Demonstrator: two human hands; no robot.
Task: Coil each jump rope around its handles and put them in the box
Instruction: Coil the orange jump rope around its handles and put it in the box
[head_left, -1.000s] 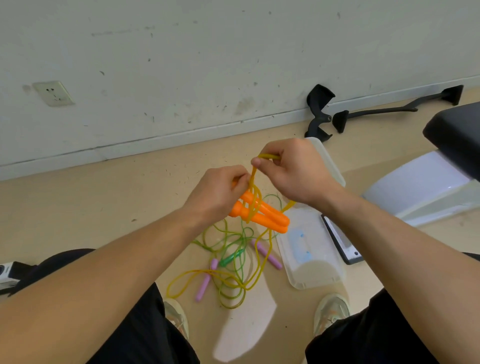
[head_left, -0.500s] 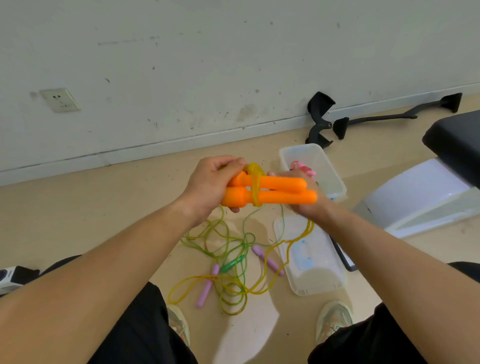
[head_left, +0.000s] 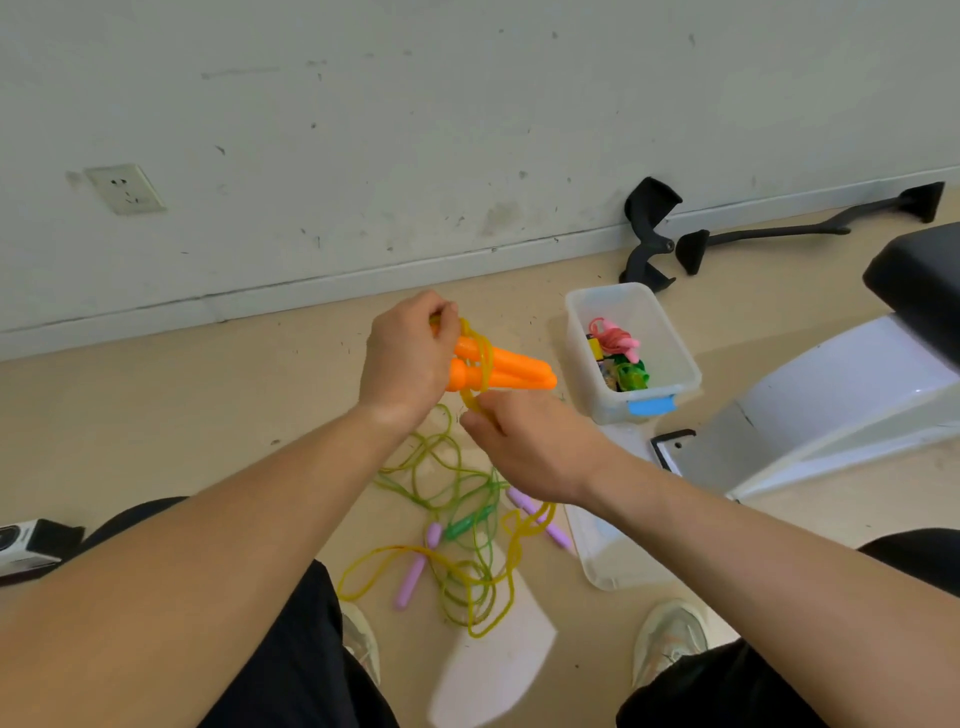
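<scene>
Between the person's shoes, low on the tan floor, lay the uncoiled slack of the yellow cord (head_left: 483, 358), tangled with a green-handled rope (head_left: 467, 522) and two purple handles (head_left: 413, 571); a clear lid (head_left: 608, 553) lay just beside them. Above the tangle, the right hand (head_left: 524, 447) pinched the yellow cord between thumb and fingertips, directly beneath the orange handles (head_left: 509, 371) and close under them. The left hand (head_left: 410, 358) gripped both handles side by side at their narrow necks, where a few turns of cord already crossed them. Their long axis ran roughly level, thick ends pointing to the person's right, toward the box (head_left: 675, 358). The cord rose from the right hand roughly square to that axis, so the next turn would probably pass up and over the necks. Farther off, near the wall, the clear box stood open, well apart from both hands but nearer the right, holding coiled ropes (head_left: 618, 343) in pink and green.
</scene>
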